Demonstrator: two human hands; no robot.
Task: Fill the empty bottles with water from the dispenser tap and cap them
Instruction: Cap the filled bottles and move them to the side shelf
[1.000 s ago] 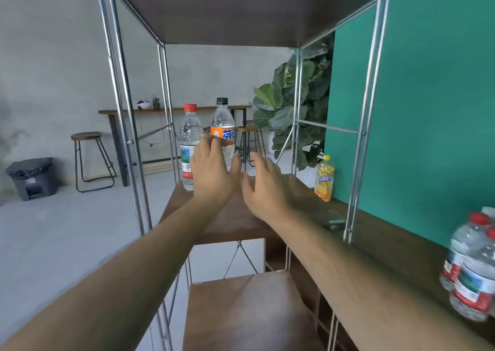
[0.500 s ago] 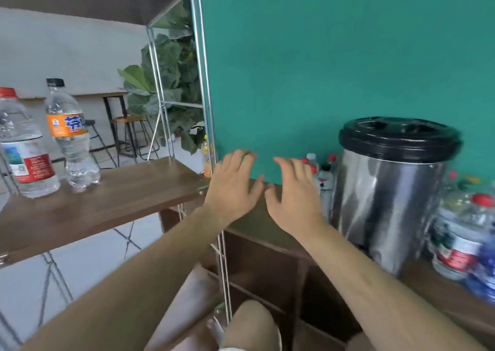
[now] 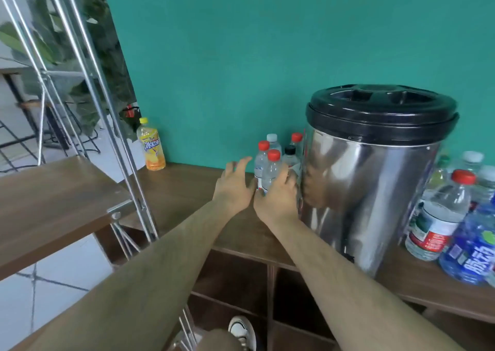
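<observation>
Closest to the camera, bottom middle, there's a white shoe (image 3: 242,329) poking out, and both bare forearms run up from the lower corners toward the middle of the frame. Under them are open cubbies (image 3: 235,278) below a brown wooden counter (image 3: 182,190). At left a wooden shelf (image 3: 53,198) sits on a shiny metal frame (image 3: 107,104) that cuts diagonally across the upper left. The left hand (image 3: 234,187) is loose over the counter, fingers spread and holding nothing, just left of the small bottles. The right hand (image 3: 278,195) is right beside it, fingers curled round the lower part of the front red-capped bottle (image 3: 271,171), which is small, clear and upright and looks empty, though it's a bit blurry. It stands at the front of a little cluster (image 3: 281,149) in the middle of the frame: two more red caps, one white, one black, all packed tight against the left side of the steel dispenser (image 3: 375,184). That thing is big, with a black lid (image 3: 380,112), and it blocks the view of whatever is behind it. At the right edge stands a bigger red-capped bottle (image 3: 442,214) and a blue-labelled bottle (image 3: 474,249), with more behind them. Further back on the left a yellow drink bottle (image 3: 151,144) stands against the teal wall (image 3: 267,42), with a leafy plant (image 3: 93,56) behind the frame.
</observation>
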